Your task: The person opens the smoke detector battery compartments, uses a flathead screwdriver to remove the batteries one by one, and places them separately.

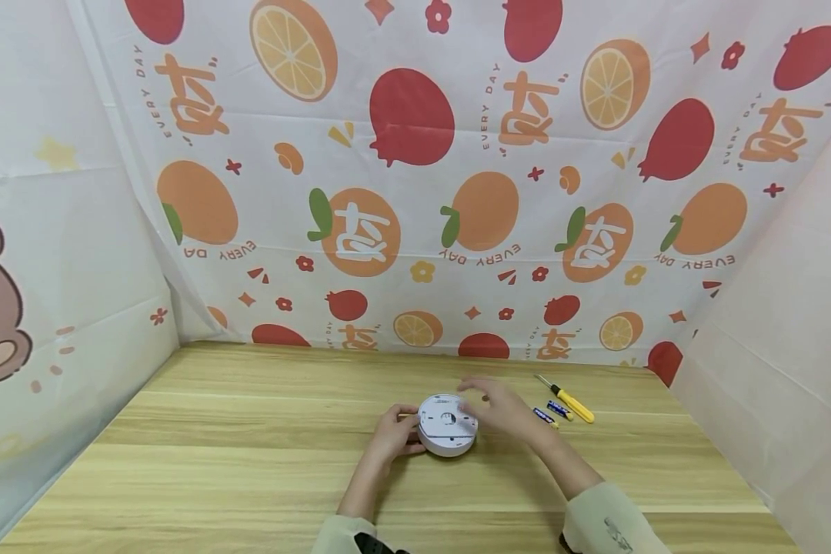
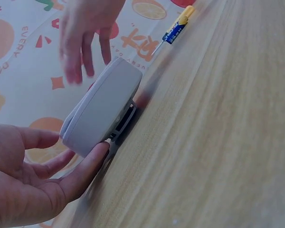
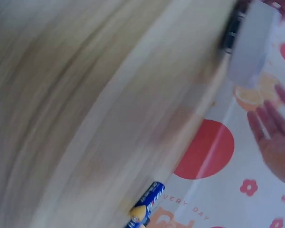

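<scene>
A round white device [image 1: 447,446] with a printed upper face and a small central hole is just above or on the wooden table. The left wrist view shows its thick side wall [image 2: 102,107] tilted and a dark slotted part beneath. My left hand [image 1: 392,435] holds its left edge, with one finger under the lower rim. My right hand [image 1: 500,408] is over the device's right side, fingers spread and loosely bent. In the right wrist view that hand [image 3: 278,147] is apart from the device and holds nothing.
Right of the device, two blue batteries [image 1: 559,410] lie on the wooden table [image 1: 249,431]. Beside them is a screwdriver [image 1: 575,404] with a yellow and black handle. A small brown spot [image 1: 485,398] shows near the right hand. A fruit-printed cloth [image 1: 415,285] hangs behind.
</scene>
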Motion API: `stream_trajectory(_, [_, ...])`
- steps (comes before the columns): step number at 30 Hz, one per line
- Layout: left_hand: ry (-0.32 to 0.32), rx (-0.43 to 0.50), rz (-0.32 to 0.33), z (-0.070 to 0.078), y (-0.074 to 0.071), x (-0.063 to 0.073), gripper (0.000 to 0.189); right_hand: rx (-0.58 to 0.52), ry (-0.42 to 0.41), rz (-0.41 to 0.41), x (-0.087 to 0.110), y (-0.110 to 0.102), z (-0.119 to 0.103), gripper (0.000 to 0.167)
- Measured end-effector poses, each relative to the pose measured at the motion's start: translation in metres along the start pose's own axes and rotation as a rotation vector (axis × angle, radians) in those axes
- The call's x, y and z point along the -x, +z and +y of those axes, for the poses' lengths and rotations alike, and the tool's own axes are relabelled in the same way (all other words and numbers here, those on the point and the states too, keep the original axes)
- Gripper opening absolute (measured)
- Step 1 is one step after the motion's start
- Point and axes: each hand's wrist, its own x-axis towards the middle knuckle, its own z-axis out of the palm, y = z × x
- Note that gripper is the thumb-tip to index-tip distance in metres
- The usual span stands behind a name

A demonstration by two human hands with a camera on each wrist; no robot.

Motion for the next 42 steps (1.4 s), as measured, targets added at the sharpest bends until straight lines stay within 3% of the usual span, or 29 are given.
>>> stream_trajectory(2, [0.000, -0.002, -0.004, 0.000, 0.001, 0.000, 0.031, -0.136, 0.101, 0.116, 0.001, -0.002, 0.000, 0.029])
stream_trajectory(5, [-0.003, -0.003, -0.013, -0.001, 0.001, 0.000, 0.034, -0.381, 0.291, 0.155, 0.004, 0.000, -0.001, 0.030])
stream_trajectory(9, [-0.007, -0.006, -0.028, -0.002, 0.001, -0.001, 0.038, -0.658, 0.488, 0.002, 0.011, 0.008, 0.000, 0.041])
stream_trajectory(12, [-0.007, -0.012, -0.041, -0.003, 0.002, -0.001, 0.040, -0.772, 0.535, -0.073, 0.014, 0.014, 0.001, 0.046])
stream_trajectory(15, [-0.004, -0.016, -0.055, -0.003, 0.001, -0.001, 0.042, -0.851, 0.543, -0.088, 0.015, 0.019, 0.002, 0.045])
stream_trajectory(28, [0.008, -0.015, -0.081, -0.001, 0.000, -0.001, 0.043, -0.990, 0.576, -0.088, 0.015, 0.022, 0.005, 0.043])
stream_trajectory(42, [0.001, 0.005, -0.053, -0.002, 0.003, 0.000, 0.042, -0.956, 0.568, -0.076, 0.016, 0.024, 0.002, 0.038])
